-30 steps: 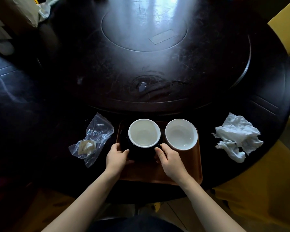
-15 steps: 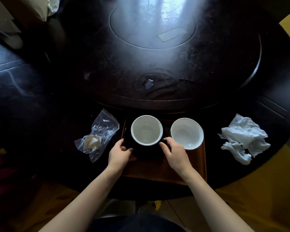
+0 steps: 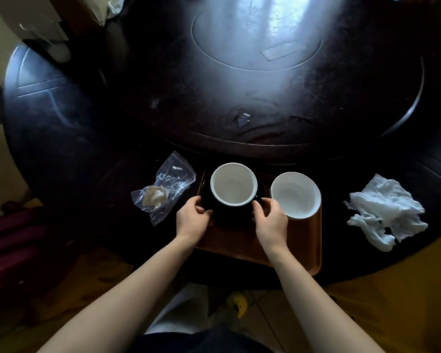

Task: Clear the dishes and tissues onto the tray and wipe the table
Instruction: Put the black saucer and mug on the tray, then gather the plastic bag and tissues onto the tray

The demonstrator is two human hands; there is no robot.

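Observation:
A brown tray (image 3: pixel 301 247) lies on the dark round table (image 3: pixel 61 138) at its near edge. On the tray's left part sits a black saucer (image 3: pixel 224 219) carrying a cup (image 3: pixel 233 183) that is black outside and white inside. My left hand (image 3: pixel 192 220) grips the saucer's left rim and my right hand (image 3: pixel 270 221) grips its right rim by the cup handle. A white bowl (image 3: pixel 295 194) stands on the tray's right part, beside my right hand. A crumpled white tissue (image 3: pixel 385 212) lies on the table to the right of the tray.
A clear plastic bag (image 3: pixel 163 192) with a small white wad in it lies left of the tray. A raised round turntable (image 3: pixel 255 72) fills the table's middle, with a small wet spot (image 3: pixel 243 120) near its front. Yellow seat cushions show at lower right.
The saucer and cup have shifted a little farther back on the tray with both hands on the rim. The camera has moved slightly closer.

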